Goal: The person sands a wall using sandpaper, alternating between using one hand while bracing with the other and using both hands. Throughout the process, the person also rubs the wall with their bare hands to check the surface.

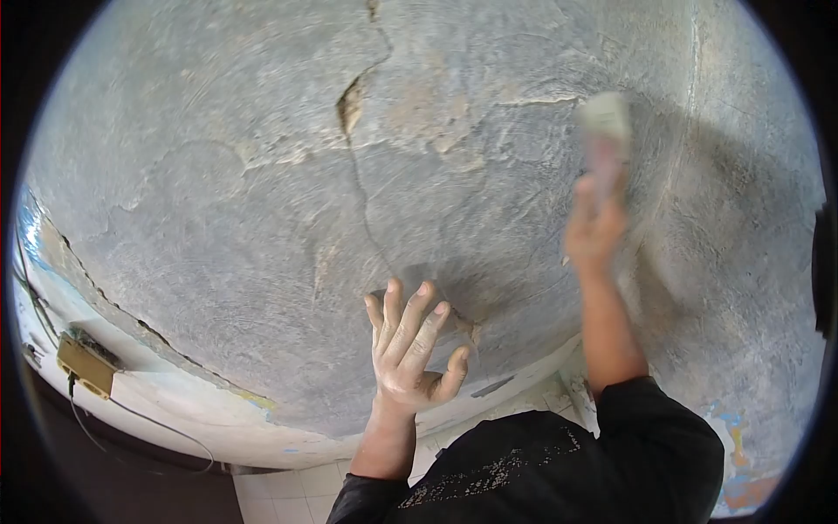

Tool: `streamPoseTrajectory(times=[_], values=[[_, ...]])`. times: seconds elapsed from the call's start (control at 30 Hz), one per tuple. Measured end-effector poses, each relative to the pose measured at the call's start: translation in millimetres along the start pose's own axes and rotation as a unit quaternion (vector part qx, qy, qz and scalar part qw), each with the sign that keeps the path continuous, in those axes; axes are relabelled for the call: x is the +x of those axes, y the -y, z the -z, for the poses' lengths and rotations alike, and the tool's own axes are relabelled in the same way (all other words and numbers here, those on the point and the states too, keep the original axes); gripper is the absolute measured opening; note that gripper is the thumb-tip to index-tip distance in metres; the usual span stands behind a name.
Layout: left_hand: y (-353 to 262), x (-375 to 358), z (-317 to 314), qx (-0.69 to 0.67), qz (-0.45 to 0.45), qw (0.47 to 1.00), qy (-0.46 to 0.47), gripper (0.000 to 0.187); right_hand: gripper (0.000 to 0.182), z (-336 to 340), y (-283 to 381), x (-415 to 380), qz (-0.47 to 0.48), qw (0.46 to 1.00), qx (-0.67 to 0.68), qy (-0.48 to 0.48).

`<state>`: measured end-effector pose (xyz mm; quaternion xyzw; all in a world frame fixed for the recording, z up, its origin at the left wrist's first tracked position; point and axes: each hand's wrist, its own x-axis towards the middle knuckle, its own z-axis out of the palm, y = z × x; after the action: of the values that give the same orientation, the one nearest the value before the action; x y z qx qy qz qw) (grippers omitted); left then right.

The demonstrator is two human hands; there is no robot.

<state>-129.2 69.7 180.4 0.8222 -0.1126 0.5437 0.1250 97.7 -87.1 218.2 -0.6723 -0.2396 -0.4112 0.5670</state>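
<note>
A rough grey plastered wall (262, 218) fills most of the view, with a dark crack running down its upper middle and a chipped hole (350, 106) along it. On the right, my right hand (596, 229) is wrapped round the handle of a flat tool (607, 122), blurred by motion, its pale blade up against the wall. Low in the centre, my left hand (410, 345) is raised before the wall with its fingers spread, dusty and holding nothing. Whether its fingertips touch the wall cannot be made out.
A yellowish socket box (85, 365) with cables hangs at the lower left, below the plaster's broken edge. White floor tiles (292, 493) show at the bottom. The wall bends at a corner on the right, and peeling paint (738, 445) shows lower right.
</note>
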Motion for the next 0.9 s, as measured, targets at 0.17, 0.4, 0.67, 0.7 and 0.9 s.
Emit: streamPoseTrajectory(times=[0.17, 0.4, 0.67, 0.7, 0.9], values=[[17, -6, 14, -0.048, -0.022, 0.999, -0.004, 0.050, 0.033, -20, 38, -34, 0.381, 0.922, -0.043, 0.061], [36, -12, 31, -0.189, -0.018, 0.982, 0.009, 0.052, 0.038, -10, 39, -24, -0.023, 0.994, -0.106, -0.017], [36, -14, 27, -0.197, -0.039, 0.980, -0.007, 0.067, 0.034, -23, 12, -52, 0.280, 0.955, -0.096, -0.032], [36, -14, 27, -0.197, -0.038, 0.980, -0.009, 0.067, 0.034, -9, 14, -38, 0.015, 0.996, -0.092, -0.007], [32, -7, 19, -0.146, -0.061, 0.987, -0.021, 0.079, 0.037, -17, 36, -72, 0.391, 0.907, -0.105, 0.118]])
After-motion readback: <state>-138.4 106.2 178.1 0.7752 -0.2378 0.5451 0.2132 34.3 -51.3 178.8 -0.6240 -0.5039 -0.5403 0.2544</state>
